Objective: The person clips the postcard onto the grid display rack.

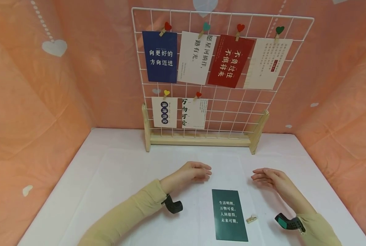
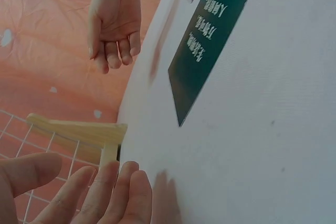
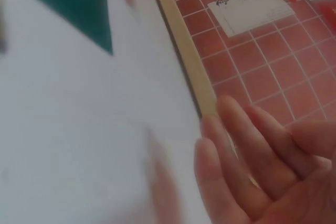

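A dark green card (image 1: 230, 225) with white writing lies on the white table. Just right of it is a small wooden clip (image 1: 251, 218), lying on its side. My left hand (image 1: 196, 171) hovers over the table beyond the card's upper left, fingers relaxed and holding nothing. Opposite it, past the card's upper right, my right hand (image 1: 270, 177) also holds nothing, its fingers loosely bent. In the left wrist view the palm of the right hand (image 2: 116, 30) faces the card's side of the table. Both hands are apart from the card and the clip.
A white wire grid (image 1: 232, 112) in a wooden stand (image 1: 201, 140) rises behind the hands. Cards hang on it from heart-topped clips, including a blue card (image 1: 161, 73) and a red card (image 1: 219, 68). Orange cloth (image 1: 109, 78) encloses the table (image 1: 115, 164).
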The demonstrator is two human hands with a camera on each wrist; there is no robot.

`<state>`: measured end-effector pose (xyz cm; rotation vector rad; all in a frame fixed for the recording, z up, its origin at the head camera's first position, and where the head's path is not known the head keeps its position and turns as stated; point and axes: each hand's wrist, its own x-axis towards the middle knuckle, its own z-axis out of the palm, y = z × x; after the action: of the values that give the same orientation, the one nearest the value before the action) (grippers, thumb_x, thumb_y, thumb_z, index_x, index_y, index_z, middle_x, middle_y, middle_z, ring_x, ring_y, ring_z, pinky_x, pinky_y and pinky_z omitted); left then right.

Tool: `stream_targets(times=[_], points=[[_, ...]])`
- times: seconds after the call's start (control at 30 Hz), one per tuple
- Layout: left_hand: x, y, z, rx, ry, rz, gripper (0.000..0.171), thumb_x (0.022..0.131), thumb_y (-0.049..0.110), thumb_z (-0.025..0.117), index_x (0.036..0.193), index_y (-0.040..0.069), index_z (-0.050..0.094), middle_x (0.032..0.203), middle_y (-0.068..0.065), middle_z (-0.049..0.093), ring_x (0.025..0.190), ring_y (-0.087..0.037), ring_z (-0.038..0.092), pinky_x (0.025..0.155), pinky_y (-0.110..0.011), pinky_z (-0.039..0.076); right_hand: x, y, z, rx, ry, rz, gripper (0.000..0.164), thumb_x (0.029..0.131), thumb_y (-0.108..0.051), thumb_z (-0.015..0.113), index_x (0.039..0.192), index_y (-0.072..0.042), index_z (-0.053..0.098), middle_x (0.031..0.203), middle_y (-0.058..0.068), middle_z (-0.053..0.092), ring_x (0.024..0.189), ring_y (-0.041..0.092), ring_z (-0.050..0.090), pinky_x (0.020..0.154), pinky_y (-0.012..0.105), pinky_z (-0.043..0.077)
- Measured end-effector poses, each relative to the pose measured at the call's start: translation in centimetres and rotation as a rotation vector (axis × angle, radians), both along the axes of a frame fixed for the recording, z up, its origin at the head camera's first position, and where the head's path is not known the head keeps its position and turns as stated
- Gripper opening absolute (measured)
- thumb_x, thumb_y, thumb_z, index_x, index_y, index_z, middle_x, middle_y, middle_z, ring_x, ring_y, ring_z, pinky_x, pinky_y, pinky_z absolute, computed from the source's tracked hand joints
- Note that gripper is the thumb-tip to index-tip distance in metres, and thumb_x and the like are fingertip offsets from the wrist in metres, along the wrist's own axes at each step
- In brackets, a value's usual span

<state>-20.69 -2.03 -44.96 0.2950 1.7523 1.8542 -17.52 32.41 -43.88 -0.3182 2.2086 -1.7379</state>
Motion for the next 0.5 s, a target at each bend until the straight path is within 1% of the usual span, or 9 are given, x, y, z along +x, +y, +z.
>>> stream_targets(times=[0.03,0.23,0.37,0.5], points=[[0.0,0.1,-0.1,0.0,-0.002,-0.002,0.033,0.094,0.007,0.058,0.122,-0.01,0.058,0.115,-0.022,0.064,0.101,-0.029,0.063,0.09,-0.037,0.052,0.2,0.2,-0.1,-0.012,-0.011,0.018,0.055,0.107,-0.028,0.031,0.128,0.021,0.042,0.116,0.031,0.059,0.102,0.02,0.064,0.086,0.03,0.053],[0.3,0.6,-0.3,-0.012,-0.01,-0.01,0.031,0.093,0.005,0.058,0.12,-0.011,0.059,0.112,-0.022,0.065,0.097,-0.027,0.064,0.088,-0.036,0.053,1.1,0.9,-0.6,-0.058,-0.106,0.139,0.051,0.107,-0.023,0.031,0.126,0.024,0.04,0.112,0.023,0.064,0.1,0.022,0.065,0.083,0.034,0.055],[0.5,0.9,-0.4,-0.032,-0.009,-0.021,0.03,0.093,0.005,0.059,0.118,-0.01,0.06,0.108,-0.021,0.066,0.095,-0.024,0.065,0.087,-0.034,0.053,1.4,1.2,-0.9,-0.074,-0.129,0.216,0.049,0.107,-0.02,0.031,0.123,0.024,0.043,0.111,0.024,0.064,0.098,0.021,0.065,0.079,0.033,0.056],[0.7,1.2,-0.4,-0.057,-0.019,-0.041,0.03,0.092,0.006,0.06,0.118,-0.009,0.06,0.107,-0.018,0.066,0.093,-0.022,0.065,0.085,-0.033,0.054,1.7,1.4,-1.2,-0.08,-0.151,0.293,0.045,0.107,-0.018,0.031,0.122,0.021,0.048,0.111,0.022,0.065,0.097,0.02,0.065,0.077,0.03,0.056]])
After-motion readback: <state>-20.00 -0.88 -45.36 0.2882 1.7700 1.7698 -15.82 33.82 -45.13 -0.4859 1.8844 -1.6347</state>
